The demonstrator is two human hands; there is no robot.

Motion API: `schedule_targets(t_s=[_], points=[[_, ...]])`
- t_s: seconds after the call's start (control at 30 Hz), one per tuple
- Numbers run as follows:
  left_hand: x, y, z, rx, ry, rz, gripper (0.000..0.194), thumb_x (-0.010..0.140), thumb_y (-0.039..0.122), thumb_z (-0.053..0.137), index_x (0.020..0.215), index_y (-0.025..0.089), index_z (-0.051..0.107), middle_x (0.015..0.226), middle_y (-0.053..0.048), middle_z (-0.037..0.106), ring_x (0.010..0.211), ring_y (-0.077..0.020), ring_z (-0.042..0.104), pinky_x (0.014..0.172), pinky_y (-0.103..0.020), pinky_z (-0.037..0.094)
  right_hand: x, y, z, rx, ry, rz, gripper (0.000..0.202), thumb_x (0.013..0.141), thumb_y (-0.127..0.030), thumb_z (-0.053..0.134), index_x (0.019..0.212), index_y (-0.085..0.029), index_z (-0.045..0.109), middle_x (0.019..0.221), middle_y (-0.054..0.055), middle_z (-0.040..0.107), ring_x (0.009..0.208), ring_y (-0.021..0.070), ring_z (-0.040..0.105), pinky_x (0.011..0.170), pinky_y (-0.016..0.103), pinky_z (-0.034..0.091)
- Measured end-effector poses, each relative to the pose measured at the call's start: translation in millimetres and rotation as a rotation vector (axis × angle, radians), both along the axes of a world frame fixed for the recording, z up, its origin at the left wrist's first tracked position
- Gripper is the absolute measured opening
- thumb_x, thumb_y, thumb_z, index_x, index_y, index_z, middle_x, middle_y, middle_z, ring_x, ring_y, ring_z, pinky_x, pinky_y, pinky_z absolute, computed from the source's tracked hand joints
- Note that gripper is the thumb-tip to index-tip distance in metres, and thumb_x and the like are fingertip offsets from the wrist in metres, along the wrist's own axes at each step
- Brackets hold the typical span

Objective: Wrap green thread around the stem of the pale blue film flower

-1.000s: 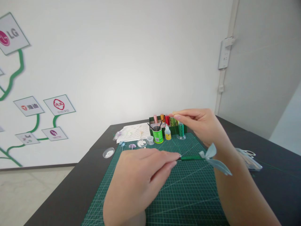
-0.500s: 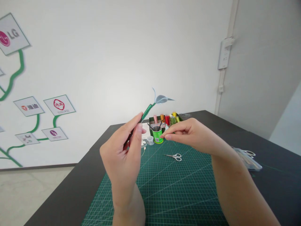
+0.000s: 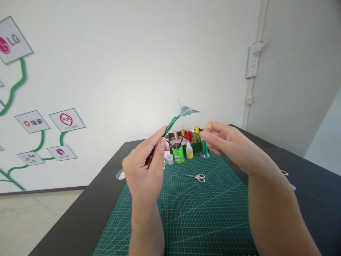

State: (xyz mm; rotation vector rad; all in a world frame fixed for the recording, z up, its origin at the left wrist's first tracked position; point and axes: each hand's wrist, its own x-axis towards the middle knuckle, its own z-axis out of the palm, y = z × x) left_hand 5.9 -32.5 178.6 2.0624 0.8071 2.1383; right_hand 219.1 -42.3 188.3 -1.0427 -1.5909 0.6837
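My left hand [image 3: 146, 161] is closed in a pinch round the stem of an artificial flower. Its pale blue-grey petals [image 3: 185, 111] point up and to the right, above a green-wrapped stem [image 3: 172, 124]. A dark lower part of the stem disappears into my palm. To the right and apart from the flower, my right hand [image 3: 230, 144] is raised with thumb and forefinger pressed together. Anything between those fingertips is too fine to make out. Behind my right hand a spool of green thread [image 3: 204, 147] stands on the mat.
Small scissors [image 3: 197, 177] lie on the green cutting mat [image 3: 202, 213]. Farther back are a green can [image 3: 178, 154] of tools, a glue bottle [image 3: 189, 151], rolls of tape [image 3: 169, 159] and a box [image 3: 197, 147] of coloured thread spools. A clear dish [image 3: 121, 174] sits at left.
My right hand has moved right and slightly up, uncovering the glue bottle and green spool. My left hand has shifted slightly right with the flower.
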Motion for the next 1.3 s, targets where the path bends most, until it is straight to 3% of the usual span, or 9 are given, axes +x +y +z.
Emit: schedule_targets(t_s=[0.37,0.53,0.63,0.7,0.77,0.93,1.03,1.17,1.3], points=[[3.3,7.7,1.5,-0.04,-0.068,0.006,0.026,0.095,0.021,0.07,0.116,0.032,0.082,0.074,0.003,0.073,0.053,-0.0069,0.051,0.044,-0.018,0.04,22.1,-0.8,-4.0,-0.067,0.192,0.237,0.031,0.099,-0.055,0.062,0.103,-0.026,0.051,0.059,-0.011,0.029,0.051,0.0082,0.023,0.046,0.021,0.022],[3.6,8.1,0.3,-0.06,-0.053,-0.032,0.026,0.095,0.022,0.072,0.115,0.035,0.082,0.074,0.004,0.074,0.055,-0.0063,0.053,0.046,-0.017,0.043,27.6,-0.3,-3.4,0.037,0.122,0.057,0.03,0.099,-0.05,0.063,0.086,-0.023,0.058,0.064,-0.005,0.047,0.059,0.0098,0.044,0.057,0.022,0.041],[4.1,9.3,-0.1,-0.068,-0.036,-0.066,0.027,0.095,0.021,0.072,0.115,0.035,0.082,0.074,0.004,0.075,0.06,-0.0075,0.059,0.051,-0.017,0.047,25.1,3.6,-6.2,0.153,0.05,-0.121,0.026,0.095,-0.049,0.068,0.109,-0.027,0.069,0.109,0.004,0.072,0.104,0.0195,0.065,0.091,0.032,0.053],[5.0,9.7,-0.2,-0.07,-0.022,-0.086,0.027,0.095,0.021,0.071,0.116,0.035,0.082,0.074,0.003,0.075,0.062,-0.0085,0.062,0.055,-0.018,0.05,21.1,5.1,-8.0,0.185,0.023,-0.175,0.047,0.093,-0.049,0.07,0.137,-0.033,0.062,0.143,0.005,0.063,0.133,0.0261,0.057,0.11,0.042,0.048],[7.2,9.8,-0.4,-0.077,-0.011,-0.119,0.026,0.096,0.022,0.072,0.116,0.034,0.082,0.076,0.003,0.076,0.064,-0.0095,0.064,0.057,-0.02,0.052,15.2,3.9,-8.2,0.184,-0.006,-0.16,0.056,0.093,-0.05,0.069,0.146,-0.034,0.057,0.153,0.005,0.057,0.142,0.0287,0.052,0.117,0.048,0.043],[16.7,12.2,-2.9,-0.132,0.06,-0.195,0.025,0.098,0.024,0.069,0.118,0.033,0.081,0.084,0.0,0.08,0.063,-0.0119,0.066,0.056,-0.024,0.056,-5.4,-6.5,-2.2,0.111,0.064,0.122,0.041,0.094,-0.047,0.069,0.13,-0.027,0.068,0.138,0.009,0.067,0.129,0.0265,0.061,0.11,0.043,0.051],[23.5,15.6,-5.3,-0.09,0.105,-0.16,0.027,0.098,0.024,0.067,0.121,0.032,0.079,0.088,-0.002,0.081,0.066,-0.0141,0.067,0.061,-0.028,0.058,-17.7,-7.8,-2.2,0.118,0.189,0.254,0.031,0.094,-0.042,0.07,0.12,-0.025,0.069,0.111,0.006,0.07,0.093,0.0174,0.067,0.076,0.029,0.057],[32.1,18.4,-7.0,-0.033,0.127,-0.165,0.032,0.098,0.019,0.065,0.124,0.033,0.078,0.086,0.0,0.08,0.065,-0.0123,0.066,0.061,-0.027,0.056,-31.8,-1.5,-9.1,0.104,0.38,0.211,0.019,0.097,-0.039,0.069,0.11,-0.025,0.068,0.059,-0.008,0.041,0.051,0.0084,0.032,0.044,0.021,0.028],[38.6,19.1,-8.1,-0.004,0.11,-0.188,0.032,0.099,0.019,0.064,0.123,0.036,0.078,0.083,0.002,0.079,0.066,-0.0113,0.067,0.065,-0.026,0.057,-41.2,5.2,-14.0,0.152,0.583,0.135,0.021,0.093,-0.041,0.074,0.102,-0.026,0.063,0.053,-0.012,0.032,0.047,0.0075,0.021,0.043,0.022,0.019]])
